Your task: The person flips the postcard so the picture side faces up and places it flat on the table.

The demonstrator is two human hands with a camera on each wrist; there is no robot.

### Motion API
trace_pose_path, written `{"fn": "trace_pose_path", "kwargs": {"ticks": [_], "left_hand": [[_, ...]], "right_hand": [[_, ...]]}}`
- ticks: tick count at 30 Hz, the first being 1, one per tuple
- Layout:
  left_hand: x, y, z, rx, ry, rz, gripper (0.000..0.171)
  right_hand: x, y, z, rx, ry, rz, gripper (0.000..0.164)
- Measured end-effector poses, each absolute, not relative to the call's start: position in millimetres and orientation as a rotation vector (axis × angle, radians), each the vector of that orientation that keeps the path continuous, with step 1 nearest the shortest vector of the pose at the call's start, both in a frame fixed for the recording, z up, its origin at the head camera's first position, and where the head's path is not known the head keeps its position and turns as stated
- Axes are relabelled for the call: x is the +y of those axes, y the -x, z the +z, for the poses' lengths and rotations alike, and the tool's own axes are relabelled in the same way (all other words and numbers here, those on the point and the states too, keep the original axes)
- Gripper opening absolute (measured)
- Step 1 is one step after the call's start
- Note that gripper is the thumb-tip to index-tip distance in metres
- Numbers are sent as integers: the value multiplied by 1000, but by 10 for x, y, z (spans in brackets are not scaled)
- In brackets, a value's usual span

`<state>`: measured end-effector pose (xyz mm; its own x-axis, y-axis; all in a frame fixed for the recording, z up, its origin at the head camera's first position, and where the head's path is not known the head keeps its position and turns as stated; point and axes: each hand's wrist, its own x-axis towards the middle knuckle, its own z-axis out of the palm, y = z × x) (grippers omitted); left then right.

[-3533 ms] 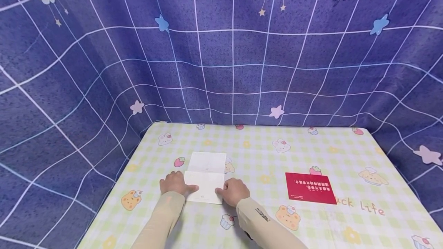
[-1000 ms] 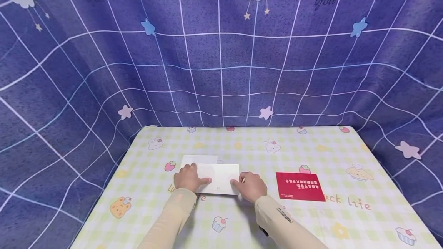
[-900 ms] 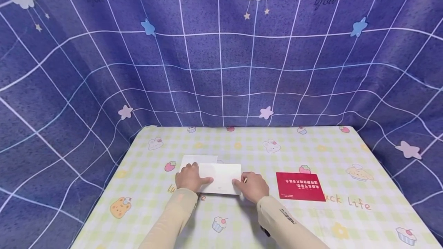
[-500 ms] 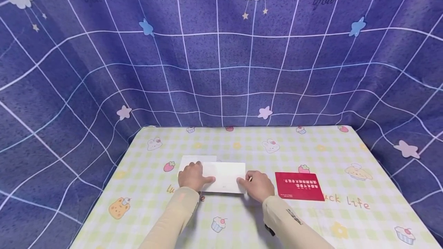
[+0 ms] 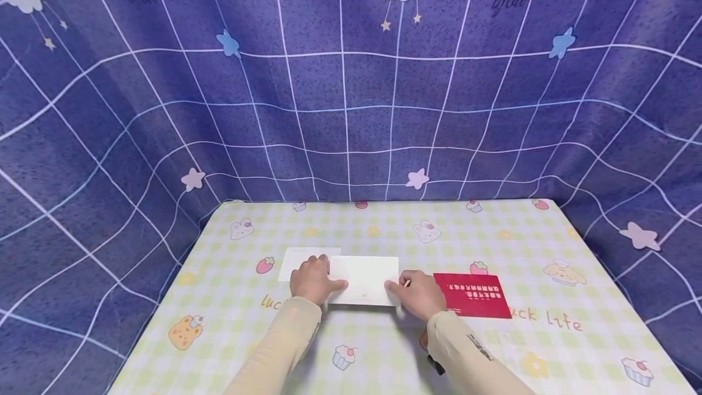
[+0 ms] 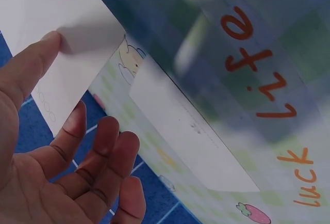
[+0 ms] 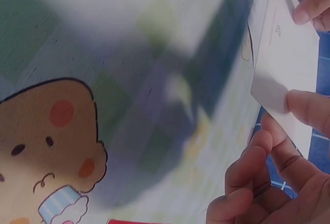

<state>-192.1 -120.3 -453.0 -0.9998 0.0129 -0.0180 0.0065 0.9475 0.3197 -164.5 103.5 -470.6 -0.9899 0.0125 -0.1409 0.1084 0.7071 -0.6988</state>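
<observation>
Draped booth: curtain (image 5: 373, 78) (starry), tablecloth (image 5: 384, 352).

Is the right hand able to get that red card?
Probably yes: the red card lies near the right hand, nothing on it, but that hand pinches a white card.

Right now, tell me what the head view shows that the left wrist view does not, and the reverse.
Head view only: the red card and the stars on the blue curtain.
Left wrist view only: the row of small circles on the held white card.
Both: that card, the left hand holding it, a second white card lying on the tablecloth, and the curtain.
</observation>
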Motion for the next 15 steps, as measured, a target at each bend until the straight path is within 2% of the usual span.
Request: {"fn": "trace_pose_path", "kwargs": {"ticks": [15], "left_hand": [[-1114,1881,-4468,3024,-101,704,40]], "right_hand": [[1239,1613,-4689,2788,-170,-1166,32]]}}
